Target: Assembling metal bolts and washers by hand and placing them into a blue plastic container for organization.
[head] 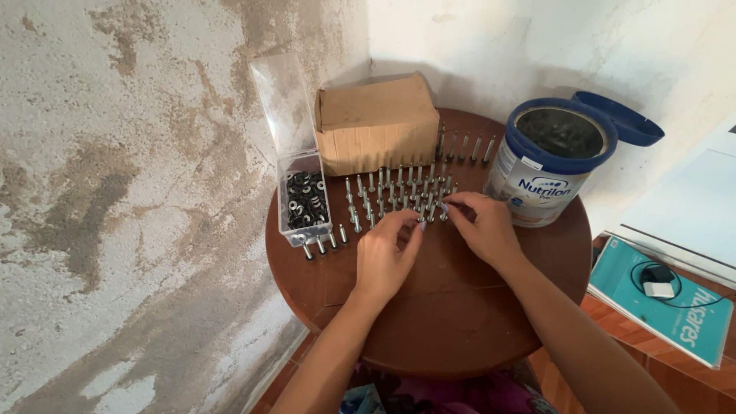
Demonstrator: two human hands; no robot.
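Both hands, left hand [386,257] and right hand [481,227], pinch upright screws [399,188] mid-table [452,322], bare wood toward its near edge.

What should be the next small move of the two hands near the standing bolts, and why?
Probably the right hand should set the bolt at its fingertips upright at the near edge of the standing bolts. Both hands meet there, the left hand close beside, and the bolts already stand in rows on the round table. Whether the left hand holds a piece cannot be told.
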